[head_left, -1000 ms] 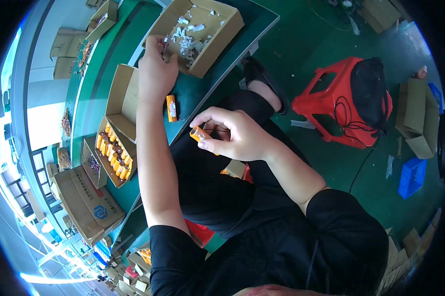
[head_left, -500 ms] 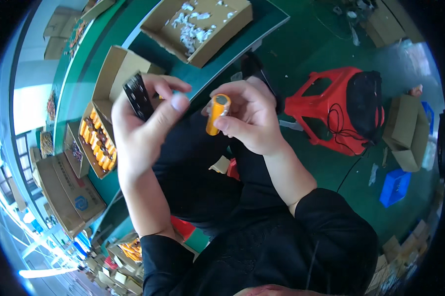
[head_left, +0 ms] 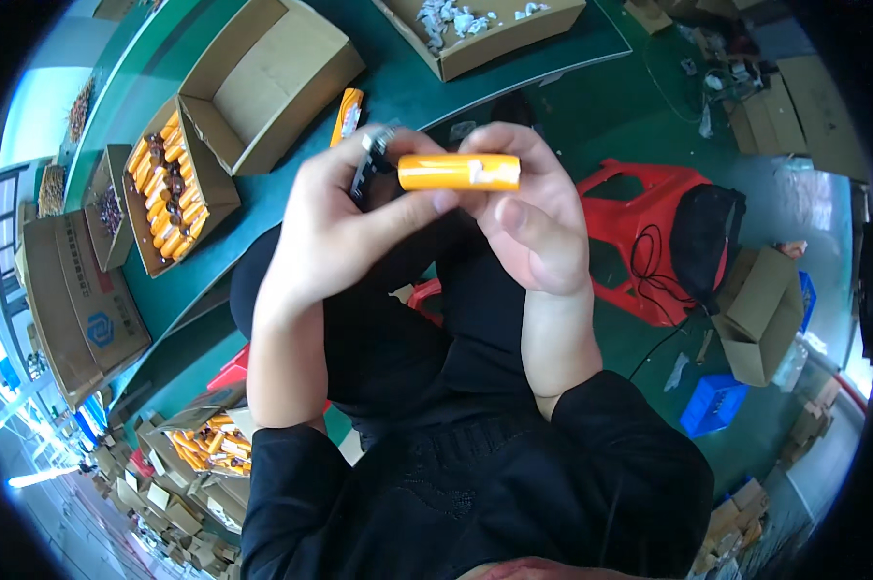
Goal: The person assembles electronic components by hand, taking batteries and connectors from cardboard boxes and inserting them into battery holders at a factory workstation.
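An orange cylindrical battery cell (head_left: 438, 172) lies level between my hands, with a torn whitish patch near its right end. My left hand (head_left: 345, 227) grips its left part, thumb along the lower edge and fingers mostly behind. A black band (head_left: 362, 182) with a silvery piece crosses this hand near the fingers. My right hand (head_left: 543, 227) has its fingers curled behind the cell's right end, and its thumb stands off the surface. Beyond my left hand, another orange cell (head_left: 348, 117) with a white patch rests on the green table (head_left: 306, 184).
Left on the table stands a carton (head_left: 226, 193) of orange cells beside an open cardboard box (head_left: 311, 53). White scraps fill part of a cardboard tray (head_left: 514, 41) at the far edge. A red stool (head_left: 601, 203), an open carton (head_left: 757, 309) and a blue bin (head_left: 715, 404) are at right.
The cell has turned from nearly upright to level. My left hand has come over to it and taken hold, while my right thumb has lifted off. The view has shifted.
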Demonstrator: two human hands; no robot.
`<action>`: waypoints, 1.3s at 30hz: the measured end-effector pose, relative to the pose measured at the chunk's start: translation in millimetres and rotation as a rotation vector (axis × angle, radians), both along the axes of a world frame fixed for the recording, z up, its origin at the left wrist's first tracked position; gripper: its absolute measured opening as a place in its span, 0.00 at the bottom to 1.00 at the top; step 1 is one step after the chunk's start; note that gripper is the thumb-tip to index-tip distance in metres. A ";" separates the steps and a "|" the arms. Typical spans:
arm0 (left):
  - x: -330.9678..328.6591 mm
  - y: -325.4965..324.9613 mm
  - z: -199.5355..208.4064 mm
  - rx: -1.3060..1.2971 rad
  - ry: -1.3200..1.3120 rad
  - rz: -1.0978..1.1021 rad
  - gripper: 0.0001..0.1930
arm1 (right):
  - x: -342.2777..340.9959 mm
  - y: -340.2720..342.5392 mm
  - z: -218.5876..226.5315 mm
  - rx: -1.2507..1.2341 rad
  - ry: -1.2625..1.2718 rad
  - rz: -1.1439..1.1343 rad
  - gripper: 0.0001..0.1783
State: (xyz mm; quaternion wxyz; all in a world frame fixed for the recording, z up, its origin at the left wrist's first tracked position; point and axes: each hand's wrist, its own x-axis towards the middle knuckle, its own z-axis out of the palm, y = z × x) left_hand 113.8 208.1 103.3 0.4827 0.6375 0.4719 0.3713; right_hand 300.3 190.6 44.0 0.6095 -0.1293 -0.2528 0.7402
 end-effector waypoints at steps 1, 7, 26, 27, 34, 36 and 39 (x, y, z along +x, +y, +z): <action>-4.9 -0.6 2.3 -0.070 -0.022 0.022 0.18 | -0.7 0.7 2.4 -0.004 -0.021 -0.035 0.31; -15.1 2.3 11.9 -0.233 0.014 -0.022 0.15 | 1.9 -0.6 18.0 0.149 -0.417 -0.160 0.32; -8.3 -3.2 2.8 -0.075 -0.293 -0.053 0.11 | 3.0 -4.3 5.8 0.128 -0.152 -0.071 0.23; -9.5 -2.3 2.4 -0.029 -0.249 -0.036 0.10 | 5.5 -1.2 1.0 0.168 -0.174 -0.050 0.22; -11.3 1.0 2.1 0.162 -0.127 -0.116 0.06 | 3.3 -7.4 5.6 0.311 -0.666 0.014 0.17; -11.6 1.5 1.3 0.157 -0.118 -0.139 0.06 | 0.1 -10.4 6.6 0.280 -0.621 0.035 0.16; -13.6 2.0 0.5 0.151 -0.089 -0.199 0.07 | -4.1 -13.2 7.6 0.201 -0.481 0.104 0.13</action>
